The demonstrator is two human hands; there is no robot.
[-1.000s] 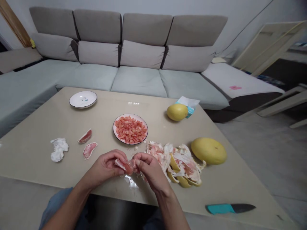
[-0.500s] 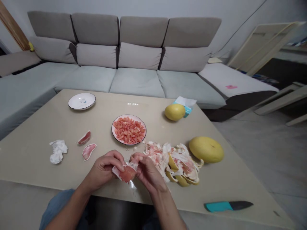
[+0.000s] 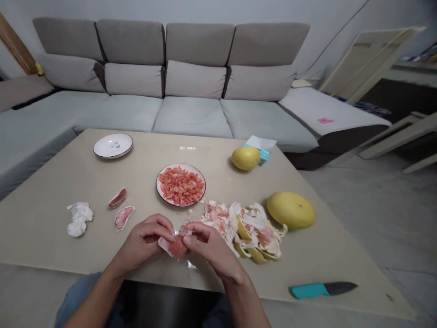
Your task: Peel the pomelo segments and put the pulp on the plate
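our forearms angle in from the bottom of the view and meet over the near edge of the beige table (image 3: 51, 218), both wrists turned inward. our left hand (image 3: 145, 241) and right hand (image 3: 211, 248) hold a pomelo segment (image 3: 178, 247) between them just above the tabletop, fingers curled close and narrow around it. its deep pink pulp shows through torn pale membrane (image 3: 164, 244), which juts out toward our left. beyond our hands sits a round plate of pink pulp pieces (image 3: 157, 187). a heap of torn peel (image 3: 246, 232) lies just beside our right hand, with a large yellow pomelo (image 3: 291, 210) past it. two more segments (image 3: 117, 198) lie to our left, near crumpled tissue (image 3: 79, 219). a teal-handled knife (image 3: 322, 289) lies toward the table's right corner.
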